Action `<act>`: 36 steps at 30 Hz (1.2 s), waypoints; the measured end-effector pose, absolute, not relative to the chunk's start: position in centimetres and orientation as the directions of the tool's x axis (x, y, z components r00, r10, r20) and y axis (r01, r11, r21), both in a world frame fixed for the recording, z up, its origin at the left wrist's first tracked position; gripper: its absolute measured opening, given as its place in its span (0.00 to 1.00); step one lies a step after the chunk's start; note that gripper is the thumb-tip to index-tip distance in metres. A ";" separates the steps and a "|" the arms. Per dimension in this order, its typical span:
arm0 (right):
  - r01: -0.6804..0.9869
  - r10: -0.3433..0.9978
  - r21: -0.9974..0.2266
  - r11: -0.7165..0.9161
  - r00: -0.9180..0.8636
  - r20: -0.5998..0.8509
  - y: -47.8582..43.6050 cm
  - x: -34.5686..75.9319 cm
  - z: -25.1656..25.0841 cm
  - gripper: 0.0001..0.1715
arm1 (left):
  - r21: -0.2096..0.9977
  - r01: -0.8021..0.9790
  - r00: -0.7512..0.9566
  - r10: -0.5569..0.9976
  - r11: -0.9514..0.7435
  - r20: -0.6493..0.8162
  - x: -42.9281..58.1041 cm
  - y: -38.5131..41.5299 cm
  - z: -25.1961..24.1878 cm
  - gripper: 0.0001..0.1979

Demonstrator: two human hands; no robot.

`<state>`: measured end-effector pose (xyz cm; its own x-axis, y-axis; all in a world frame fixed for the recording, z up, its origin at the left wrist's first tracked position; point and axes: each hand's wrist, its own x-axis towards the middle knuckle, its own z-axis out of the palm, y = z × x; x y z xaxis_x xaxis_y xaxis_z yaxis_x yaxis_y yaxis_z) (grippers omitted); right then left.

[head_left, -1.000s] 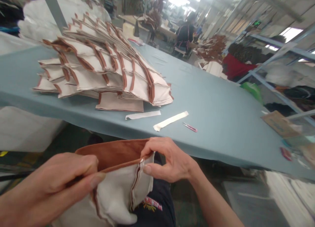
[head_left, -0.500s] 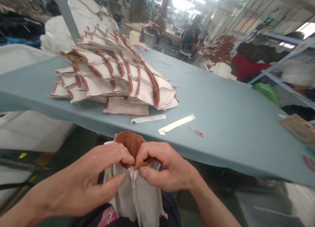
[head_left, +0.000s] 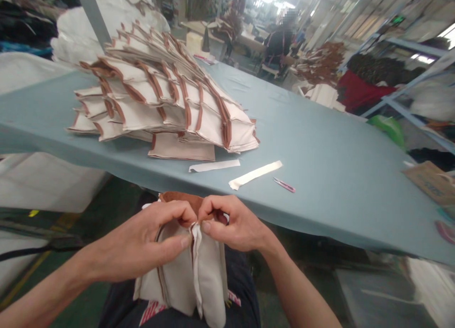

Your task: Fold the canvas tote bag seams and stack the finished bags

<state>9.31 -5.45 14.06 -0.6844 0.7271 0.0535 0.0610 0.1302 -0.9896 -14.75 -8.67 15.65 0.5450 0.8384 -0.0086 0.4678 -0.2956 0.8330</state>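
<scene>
Over my lap hangs a cream cloth bag (head_left: 199, 276) with brown trim, folded lengthwise. My left hand (head_left: 149, 238) pinches its top edge from the left, thumb and fingers closed on the cloth. My right hand (head_left: 231, 223) pinches the same top edge from the right, fingertips nearly touching those of the left. The brown lining shows just above my knuckles. On the blue-grey table (head_left: 320, 148) ahead lies a fanned stack of similar cream bags (head_left: 159, 95).
Two pale cloth strips (head_left: 254, 174) and small pink thread snips (head_left: 284, 185) lie near the table's front edge. A cardboard piece (head_left: 428, 181) sits at the right. White sacks stand at the left, metal shelving at the right, and a person works in the background.
My hands came together from holding the bag's mouth wide to pinching its top edge at the centre. The bag folded up and now hangs down.
</scene>
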 end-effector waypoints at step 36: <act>0.269 0.609 -0.620 0.737 -0.662 0.437 -7.1 8.1 15.1 0.08 | 0.801 0.506 0.509 0.860 -0.320 0.022 -16.4 -9.5 16.0 0.14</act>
<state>8.12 -7.05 15.12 -0.6618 0.6093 0.4368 0.2695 0.7370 -0.6198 -16.39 -9.49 15.96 0.5091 0.8604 0.0222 0.5065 -0.3203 0.8006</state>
